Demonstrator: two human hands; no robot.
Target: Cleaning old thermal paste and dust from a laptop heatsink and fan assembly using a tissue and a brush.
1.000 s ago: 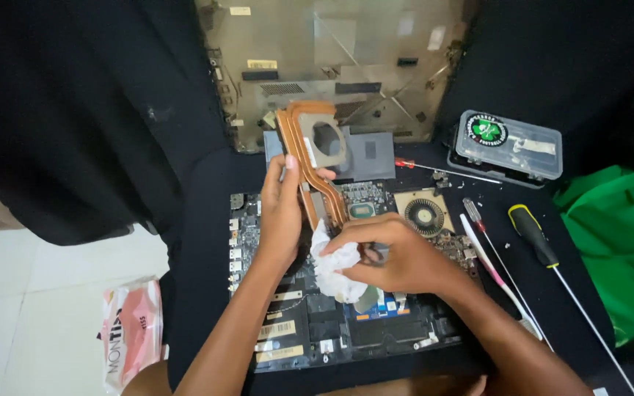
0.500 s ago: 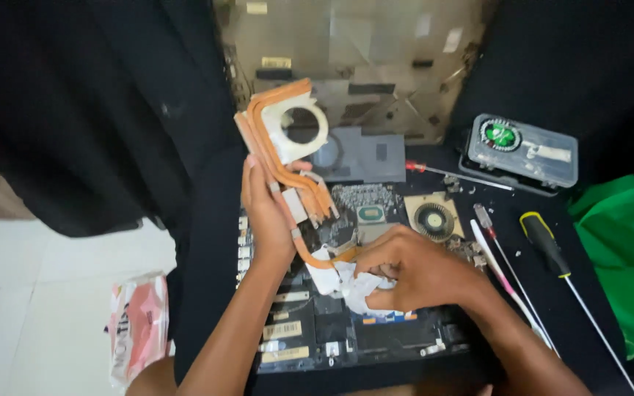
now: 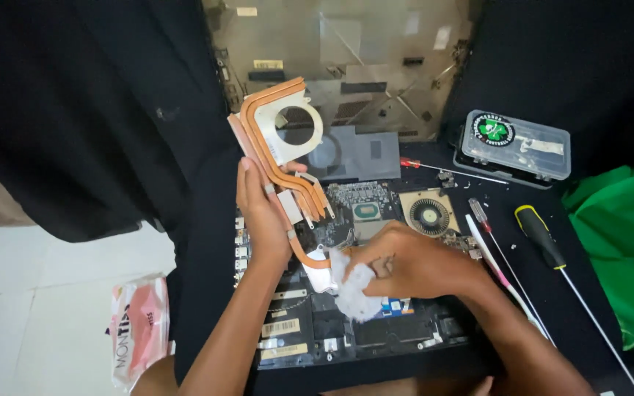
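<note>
My left hand [image 3: 262, 213] grips a copper heat-pipe assembly [image 3: 277, 150] with a round fan opening, tilted upward off the open laptop motherboard [image 3: 346, 323]. Its lower metal plate [image 3: 317, 268] hangs near the board. My right hand [image 3: 412, 264] is closed around a crumpled white tissue [image 3: 354, 290] and presses it against that lower plate. A bare chip [image 3: 367, 211] and a small round fan [image 3: 429, 218] show on the board beyond my hands.
The laptop's bottom cover [image 3: 346, 66] leans at the back. A clear plastic parts box [image 3: 516, 143], a red-handled screwdriver [image 3: 434, 167], a yellow-and-black screwdriver [image 3: 552, 253] and thin tools [image 3: 500, 264] lie at right, beside green cloth [image 3: 621, 242]. A pink-white packet [image 3: 139, 330] lies on the floor.
My left hand has lifted and tilted the heat-pipe assembly up off the board. My right hand with the tissue has stayed low, moving slightly right onto the lower plate.
</note>
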